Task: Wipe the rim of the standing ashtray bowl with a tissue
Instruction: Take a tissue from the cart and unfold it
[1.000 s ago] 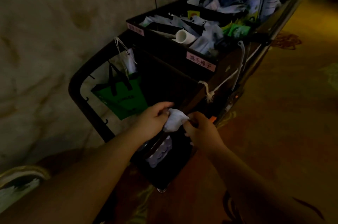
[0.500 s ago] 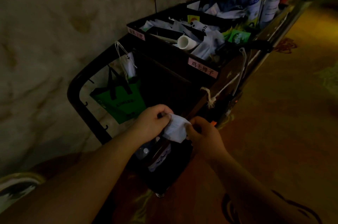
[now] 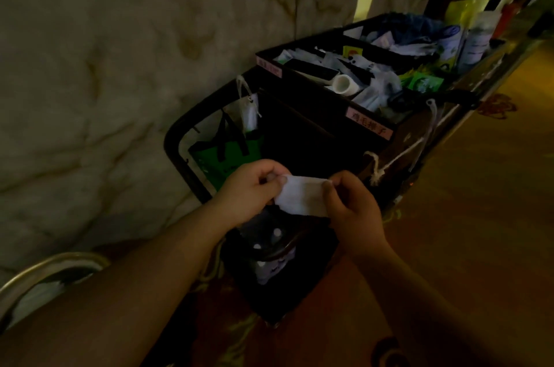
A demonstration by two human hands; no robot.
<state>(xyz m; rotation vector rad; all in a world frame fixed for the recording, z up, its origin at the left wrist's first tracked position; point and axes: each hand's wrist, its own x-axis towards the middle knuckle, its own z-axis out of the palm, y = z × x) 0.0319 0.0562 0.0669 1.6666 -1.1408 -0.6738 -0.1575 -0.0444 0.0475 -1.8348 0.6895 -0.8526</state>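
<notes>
A white tissue [image 3: 302,194] is stretched flat between both hands, over the near end of a dark housekeeping cart [image 3: 302,138]. My left hand [image 3: 248,189] pinches its left edge and my right hand [image 3: 352,207] pinches its right edge. At the bottom left corner curves a metal rim [image 3: 45,272], which may be the standing ashtray bowl; my left forearm hides most of it.
The cart's top trays [image 3: 344,78] hold packets, a white roll and bottles. A green bag [image 3: 221,156] hangs on the cart's curved black handle [image 3: 177,144]. A marble wall runs along the left; patterned carpet [image 3: 479,201] lies to the right.
The crumpled tissue has been pulled open and spread flat between the hands. The view has shifted so that the cart sits farther right and the metal rim shows more.
</notes>
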